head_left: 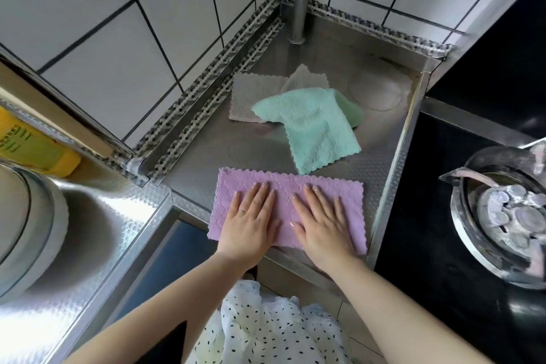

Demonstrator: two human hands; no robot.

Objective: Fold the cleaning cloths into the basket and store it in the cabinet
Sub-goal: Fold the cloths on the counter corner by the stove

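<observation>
The purple cloth (288, 210) is lain flat at the near edge of the steel worktop (381, 139); it is pressed by the left hand (248, 223) and right hand (322, 223), fingers straight, nothing gripped; soft, light, waffle-textured, scallop-edged, it is best pinched at the corners; green and grey cloths (313, 127) are heaped beyond.

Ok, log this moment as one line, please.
stage: smoothing | left hand: flat on purple cloth | right hand: flat on same cloth | waiting: mint cloth, grey cloth | basket: not in view
</observation>
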